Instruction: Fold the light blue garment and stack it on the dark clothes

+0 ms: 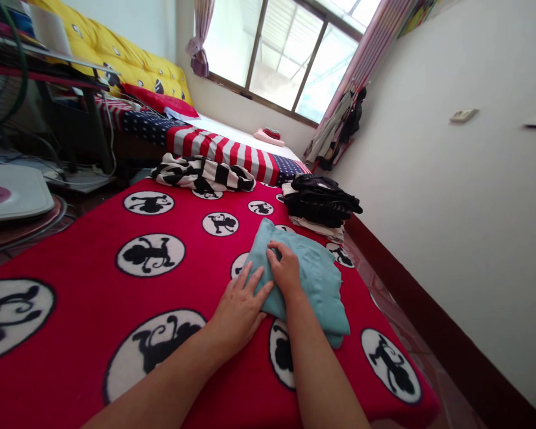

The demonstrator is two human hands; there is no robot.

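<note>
A folded teal garment [315, 280] lies on a red blanket [93, 250] printed with black monkey circles. My left hand [239, 307] rests flat on the garment's near left edge, fingers spread. My right hand [286, 268] presses on top of the garment with its fingers curled into the cloth, beside the left hand. Neither hand lifts the garment off the blanket.
A stack of folded dark clothes [319, 202] sits beyond the teal garment near the wall. A black-and-white striped garment [203, 174] lies crumpled at the blanket's far edge. A bed with a stars-and-stripes cover [232, 149] stands behind. A white wall [451, 196] runs along the right.
</note>
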